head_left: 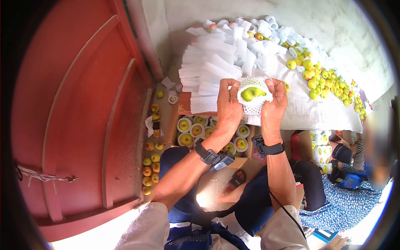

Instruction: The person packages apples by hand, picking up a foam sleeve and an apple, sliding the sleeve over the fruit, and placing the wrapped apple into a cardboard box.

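White netting [252, 110], seemingly mid-fitting, rings an apple [251, 93]; curled left hand [230, 99] and right hand [275, 99] pinch it; even tugging seems needed.

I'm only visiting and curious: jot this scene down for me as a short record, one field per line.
Left hand: pinches the rim of a white foam net
Right hand: grips the net's other side
In the net: a green apple, showing through the opening
Beyond the hands: a pile of foam sleeves; to its right, loose apples
Below: netted apples, packed together
Far left: a red door
Far right: another person, in patterned blue clothing
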Motion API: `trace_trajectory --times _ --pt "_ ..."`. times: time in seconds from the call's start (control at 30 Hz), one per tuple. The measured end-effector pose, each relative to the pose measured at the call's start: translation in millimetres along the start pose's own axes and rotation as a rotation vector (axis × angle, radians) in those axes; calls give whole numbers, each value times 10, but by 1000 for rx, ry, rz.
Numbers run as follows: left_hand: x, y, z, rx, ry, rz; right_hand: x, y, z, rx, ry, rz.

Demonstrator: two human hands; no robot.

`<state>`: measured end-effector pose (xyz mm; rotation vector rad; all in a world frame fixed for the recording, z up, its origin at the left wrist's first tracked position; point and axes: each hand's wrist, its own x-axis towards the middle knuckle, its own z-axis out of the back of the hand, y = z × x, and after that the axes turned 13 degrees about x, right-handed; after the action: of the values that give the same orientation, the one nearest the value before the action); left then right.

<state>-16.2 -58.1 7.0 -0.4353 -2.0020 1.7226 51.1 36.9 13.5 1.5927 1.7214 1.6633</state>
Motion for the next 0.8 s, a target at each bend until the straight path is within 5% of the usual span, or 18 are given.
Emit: trace_trajectory --times 0.37,0.57,0.8 --pt "116 58 79 198 -74 -218 53 44 9 131 61 -182" --pt "130 24 145 200 52 -57 58 71 90 297 55 -428" --pt "108 50 100 139 9 -135 25 4 16 221 -25 -248"
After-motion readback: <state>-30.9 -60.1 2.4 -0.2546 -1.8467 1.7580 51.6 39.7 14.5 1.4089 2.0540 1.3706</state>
